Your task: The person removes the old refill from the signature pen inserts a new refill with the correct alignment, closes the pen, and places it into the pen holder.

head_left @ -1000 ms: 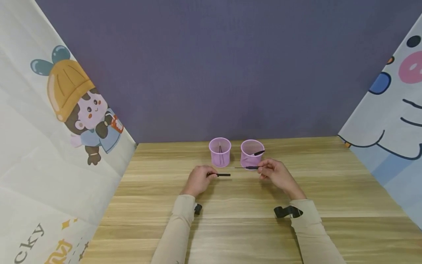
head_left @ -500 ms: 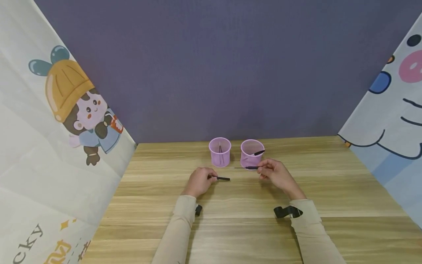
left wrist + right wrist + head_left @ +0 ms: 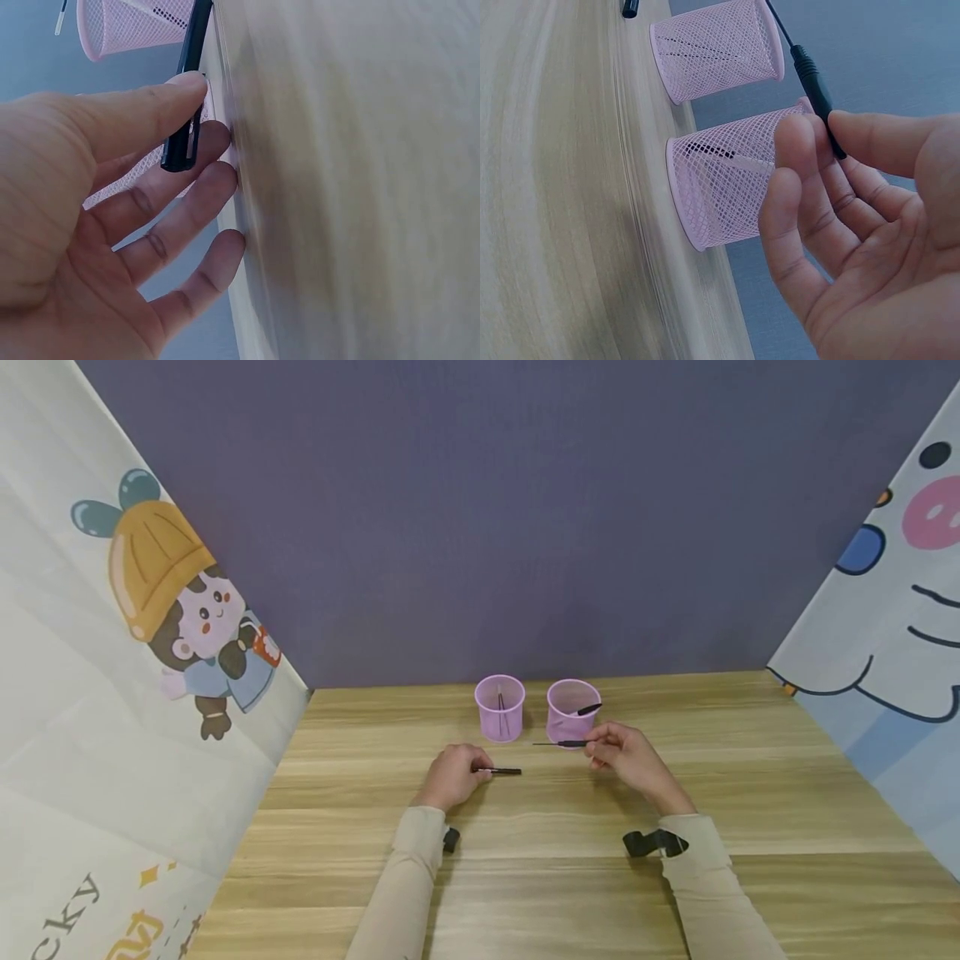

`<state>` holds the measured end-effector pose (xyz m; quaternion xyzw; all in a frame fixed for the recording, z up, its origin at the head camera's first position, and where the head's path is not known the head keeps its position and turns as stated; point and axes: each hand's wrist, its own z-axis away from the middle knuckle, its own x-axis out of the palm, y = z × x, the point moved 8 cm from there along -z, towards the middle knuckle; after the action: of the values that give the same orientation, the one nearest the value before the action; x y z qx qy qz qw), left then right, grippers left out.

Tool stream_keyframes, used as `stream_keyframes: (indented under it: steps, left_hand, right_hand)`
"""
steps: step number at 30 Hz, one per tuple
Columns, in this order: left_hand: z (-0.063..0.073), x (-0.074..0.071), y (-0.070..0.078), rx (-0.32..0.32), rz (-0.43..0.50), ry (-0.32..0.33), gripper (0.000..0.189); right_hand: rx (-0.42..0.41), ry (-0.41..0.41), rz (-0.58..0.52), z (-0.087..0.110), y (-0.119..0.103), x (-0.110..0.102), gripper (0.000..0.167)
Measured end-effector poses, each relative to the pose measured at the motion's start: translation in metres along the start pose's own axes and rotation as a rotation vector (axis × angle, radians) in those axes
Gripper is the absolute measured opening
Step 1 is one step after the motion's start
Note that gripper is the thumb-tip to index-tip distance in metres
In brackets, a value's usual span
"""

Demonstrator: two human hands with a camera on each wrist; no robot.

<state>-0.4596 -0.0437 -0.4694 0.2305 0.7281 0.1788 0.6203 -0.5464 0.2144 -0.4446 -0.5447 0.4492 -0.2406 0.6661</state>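
Observation:
Low over the table, my left hand (image 3: 453, 774) pinches a black pen (image 3: 507, 771) between thumb and fingers. In the left wrist view the pen's clip end (image 3: 180, 150) shows under the thumb, and the other fingertips touch or nearly touch the wood. My right hand (image 3: 630, 762) pinches the black handle of a thin screwdriver-like tool (image 3: 573, 743), its slim shaft pointing left in front of the right cup. Two pink mesh cups stand behind the hands. Thin dark tweezers-like prongs (image 3: 502, 710) stand in the left cup (image 3: 491, 727); a black-handled item (image 3: 590, 709) leans in the right cup (image 3: 558, 727).
The wood-grain table (image 3: 540, 893) runs back to a dark blue-grey wall (image 3: 525, 527). Cartoon-printed white panels flank it, the left panel (image 3: 75, 693) and the right panel (image 3: 885, 635). Black straps, such as the right strap (image 3: 654, 842), circle both wrists.
My left hand has come slightly down and nearer with the pen, which tilted and then levelled out. The right hand and its tool have stayed in place.

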Motion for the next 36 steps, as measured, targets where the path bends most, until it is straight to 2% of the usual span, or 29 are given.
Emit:
stream_keyframes:
  steps: [12,20,27,36]
  left_hand:
    - [0.004,-0.0012,0.0012,0.004,-0.035,0.0,0.008]
    - [0.0046,-0.0011,0.004,0.064,-0.069,0.033,0.01]
    - [0.0024,0.0014,0.001,0.024,-0.063,-0.015,0.011]
    - [0.0037,0.0016,0.0013,0.024,-0.059,-0.027,0.012]
  right_hand:
    - [0.002,-0.004,0.005,0.0013,0.0005,-0.0008,0.022]
    - [-0.004,-0.006,0.009,0.0017,-0.0016,-0.0008,0.024]
    - [0.004,-0.007,0.007,0.0018,-0.0018,-0.001,0.024]
    - [0.015,-0.016,0.006,0.0017,-0.0002,0.0003,0.025]
